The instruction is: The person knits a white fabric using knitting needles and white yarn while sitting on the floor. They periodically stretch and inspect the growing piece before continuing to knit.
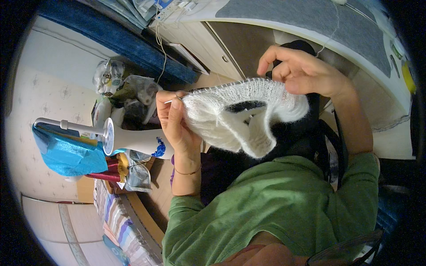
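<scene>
A piece of fluffy white knitting hangs in front of my torso, its upper edge gathered in a row of stitches along a thin knitting needle. My left hand pinches the left end, where needle tips stick out by the thumb. At the right end, my right hand grips the stitched edge between thumb and fingers, the index finger raised and bent. The lower part of the fabric folds round a dark gap. A thin strand of white yarn runs from behind my right hand up to the desk.
A white desk with a grey mat curves along the upper right. Left of me stands a white pedestal appliance, with a turquoise bag hanging beside it. Plastic bags are piled behind. A bed with striped bedding lies lower left.
</scene>
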Demonstrator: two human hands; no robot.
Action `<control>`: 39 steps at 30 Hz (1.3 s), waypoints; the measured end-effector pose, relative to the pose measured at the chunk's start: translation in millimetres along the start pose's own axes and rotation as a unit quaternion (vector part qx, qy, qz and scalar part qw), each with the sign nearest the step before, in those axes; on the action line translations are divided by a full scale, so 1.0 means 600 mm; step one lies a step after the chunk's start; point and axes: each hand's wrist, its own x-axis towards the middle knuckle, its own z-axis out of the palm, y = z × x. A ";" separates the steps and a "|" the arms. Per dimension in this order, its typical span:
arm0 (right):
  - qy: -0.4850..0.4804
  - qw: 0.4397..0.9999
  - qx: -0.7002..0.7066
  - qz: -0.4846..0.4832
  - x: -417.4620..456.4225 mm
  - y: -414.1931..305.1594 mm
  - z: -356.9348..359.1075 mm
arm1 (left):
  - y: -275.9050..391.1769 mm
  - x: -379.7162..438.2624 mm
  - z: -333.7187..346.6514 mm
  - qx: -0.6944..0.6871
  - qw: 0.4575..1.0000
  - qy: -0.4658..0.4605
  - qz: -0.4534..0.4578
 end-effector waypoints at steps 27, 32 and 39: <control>0.002 0.991 -0.104 0.089 0.000 -0.012 0.026 | -0.005 -0.014 0.010 0.091 0.981 -0.158 -0.063; 0.008 0.975 -0.205 0.087 0.004 -0.017 0.035 | -0.016 -0.016 0.007 0.120 0.972 -0.185 -0.083; -0.006 0.955 -0.295 0.037 0.007 -0.003 0.037 | -0.032 -0.020 0.016 0.134 0.960 -0.210 -0.125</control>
